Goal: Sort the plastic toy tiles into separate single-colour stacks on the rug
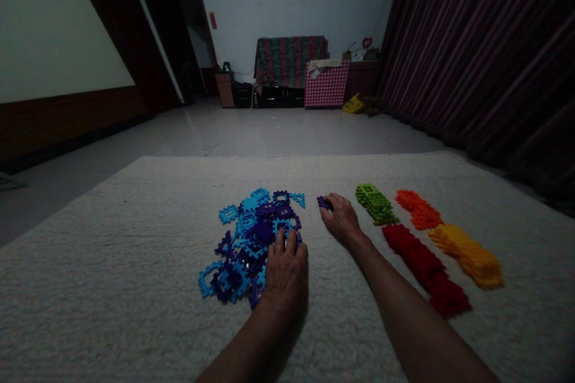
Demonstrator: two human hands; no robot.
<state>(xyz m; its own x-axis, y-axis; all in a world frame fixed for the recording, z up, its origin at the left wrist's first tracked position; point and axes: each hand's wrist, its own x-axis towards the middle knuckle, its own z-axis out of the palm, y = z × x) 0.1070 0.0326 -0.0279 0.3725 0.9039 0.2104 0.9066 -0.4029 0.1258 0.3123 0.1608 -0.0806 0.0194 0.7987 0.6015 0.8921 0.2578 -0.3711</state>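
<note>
A loose pile of blue and purple interlocking plastic tiles [258, 232] with notched edges lies on the pale mat. My left hand [287, 269] rests palm down on the pile's right side, its fingers stretched forward and slightly apart over some pieces; the fingertips partly cover them. Just right of the pile, my right hand [341, 215] grips a purple tile [321, 201] between thumb and fingers, low over the mat. That tile is partly hidden by the hand. A light-blue triangular piece [298, 198] lies at the pile's far right corner.
Right of my right arm, tiles lie in overlapping rows by colour: green [375, 203], orange [417, 209], red [424, 266] and yellow [467, 251]. The textured mat [135, 239] covers the near area. Beyond are the tiled floor [278, 131], a cloth-covered cabinet and a curtain [462, 42].
</note>
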